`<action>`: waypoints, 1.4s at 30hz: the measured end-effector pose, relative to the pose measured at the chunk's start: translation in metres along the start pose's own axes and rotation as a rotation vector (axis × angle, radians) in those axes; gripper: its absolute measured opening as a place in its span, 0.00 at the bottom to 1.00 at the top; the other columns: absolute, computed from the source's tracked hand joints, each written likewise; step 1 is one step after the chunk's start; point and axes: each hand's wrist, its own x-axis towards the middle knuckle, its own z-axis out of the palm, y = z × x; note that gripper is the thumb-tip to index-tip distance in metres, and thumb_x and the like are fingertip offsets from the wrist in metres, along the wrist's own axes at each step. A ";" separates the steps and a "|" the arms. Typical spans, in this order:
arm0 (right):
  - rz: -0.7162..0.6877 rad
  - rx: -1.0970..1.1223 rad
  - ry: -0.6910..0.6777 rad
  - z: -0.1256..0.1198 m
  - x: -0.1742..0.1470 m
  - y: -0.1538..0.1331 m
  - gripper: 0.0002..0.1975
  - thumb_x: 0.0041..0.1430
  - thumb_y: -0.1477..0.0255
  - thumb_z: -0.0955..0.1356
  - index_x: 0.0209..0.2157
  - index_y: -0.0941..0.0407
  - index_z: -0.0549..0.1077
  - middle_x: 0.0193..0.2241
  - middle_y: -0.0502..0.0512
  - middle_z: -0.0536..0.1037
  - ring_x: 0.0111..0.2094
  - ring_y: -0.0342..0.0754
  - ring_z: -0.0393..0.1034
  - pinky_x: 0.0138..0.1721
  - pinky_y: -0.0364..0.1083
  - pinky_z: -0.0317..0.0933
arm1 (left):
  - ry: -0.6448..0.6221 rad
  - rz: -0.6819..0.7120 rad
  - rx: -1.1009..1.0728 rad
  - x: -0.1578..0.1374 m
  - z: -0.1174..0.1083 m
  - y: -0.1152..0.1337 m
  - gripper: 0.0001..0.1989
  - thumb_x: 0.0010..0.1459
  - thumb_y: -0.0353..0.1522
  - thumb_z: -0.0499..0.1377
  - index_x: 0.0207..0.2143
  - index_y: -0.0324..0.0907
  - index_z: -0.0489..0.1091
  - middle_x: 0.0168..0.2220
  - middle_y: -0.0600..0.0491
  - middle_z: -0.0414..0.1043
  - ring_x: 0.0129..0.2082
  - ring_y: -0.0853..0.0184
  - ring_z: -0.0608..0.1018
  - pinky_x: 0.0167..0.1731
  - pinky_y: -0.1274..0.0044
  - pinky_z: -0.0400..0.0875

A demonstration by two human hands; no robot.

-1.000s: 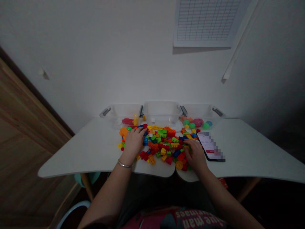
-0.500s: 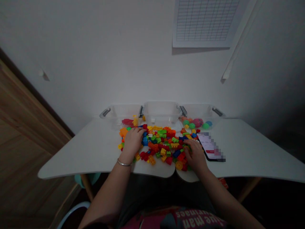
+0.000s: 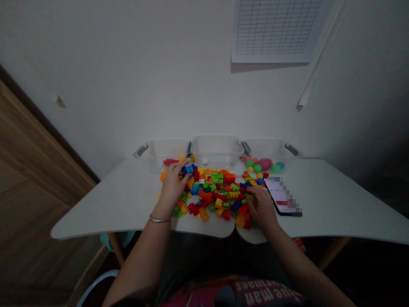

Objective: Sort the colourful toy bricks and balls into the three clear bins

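Observation:
A pile of coloured toy building blocks (image 3: 211, 197) spreads across the table in front of me. My left hand (image 3: 173, 182), with a silver bangle on its wrist, is at the pile's far left side. Its thumb and fingers are closed around a blue building block (image 3: 189, 169), raised above the others. My right hand (image 3: 262, 208) rests at the right edge of the pile. Its fingers and thumb are apart over some blocks, and I see nothing gripped. A yellow round piece (image 3: 240, 221) lies just left of that hand.
Three clear plastic bins stand along the wall: a left bin (image 3: 156, 150) with red and yellow pieces, a middle bin (image 3: 217, 147), and a right bin (image 3: 268, 147) holding coloured balls. A phone (image 3: 279, 196) lies right of the pile on the white table (image 3: 335, 200).
My left hand has moved up and to the left, lifting a blue block and uncovering green and yellow blocks beneath. My right hand has stayed in place.

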 end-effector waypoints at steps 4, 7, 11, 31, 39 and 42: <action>0.000 -0.004 -0.007 0.000 0.000 0.000 0.13 0.60 0.72 0.62 0.45 0.54 0.70 0.46 0.60 0.76 0.50 0.57 0.68 0.53 0.61 0.60 | 0.155 -0.110 -0.165 0.004 -0.001 -0.007 0.20 0.54 0.35 0.60 0.50 0.44 0.71 0.47 0.47 0.68 0.45 0.63 0.74 0.46 0.69 0.73; -0.003 -0.009 -0.006 0.001 -0.001 0.000 0.12 0.60 0.72 0.62 0.45 0.55 0.70 0.45 0.61 0.76 0.50 0.57 0.68 0.54 0.60 0.60 | 0.099 -0.226 -0.293 0.005 0.001 -0.010 0.19 0.51 0.36 0.62 0.47 0.41 0.72 0.42 0.49 0.73 0.37 0.65 0.76 0.41 0.70 0.74; -0.004 -0.015 -0.003 0.001 0.000 0.000 0.12 0.60 0.72 0.62 0.45 0.55 0.70 0.45 0.61 0.76 0.50 0.57 0.68 0.54 0.61 0.60 | 0.152 -0.322 -0.513 0.006 0.002 -0.007 0.22 0.48 0.38 0.63 0.45 0.40 0.70 0.38 0.50 0.74 0.35 0.66 0.77 0.39 0.72 0.74; -0.018 -0.010 -0.003 -0.001 0.002 0.000 0.12 0.60 0.73 0.62 0.45 0.55 0.70 0.45 0.61 0.76 0.50 0.57 0.68 0.54 0.60 0.60 | 0.637 -0.094 -0.459 0.067 0.016 -0.030 0.15 0.51 0.28 0.60 0.43 0.42 0.65 0.46 0.50 0.66 0.45 0.69 0.73 0.43 0.76 0.73; -0.021 -0.012 -0.007 -0.001 0.002 -0.001 0.11 0.60 0.73 0.62 0.44 0.55 0.70 0.44 0.61 0.76 0.49 0.57 0.68 0.53 0.60 0.61 | 0.446 -0.107 0.013 0.067 0.013 -0.050 0.15 0.55 0.29 0.56 0.46 0.43 0.71 0.46 0.50 0.73 0.48 0.63 0.73 0.51 0.69 0.67; -0.025 -0.015 -0.006 -0.001 0.002 -0.001 0.12 0.60 0.73 0.62 0.45 0.56 0.70 0.45 0.61 0.76 0.49 0.57 0.68 0.53 0.59 0.61 | 0.302 -0.056 0.180 0.068 0.012 -0.048 0.16 0.56 0.29 0.54 0.47 0.42 0.72 0.46 0.47 0.75 0.49 0.59 0.74 0.53 0.67 0.65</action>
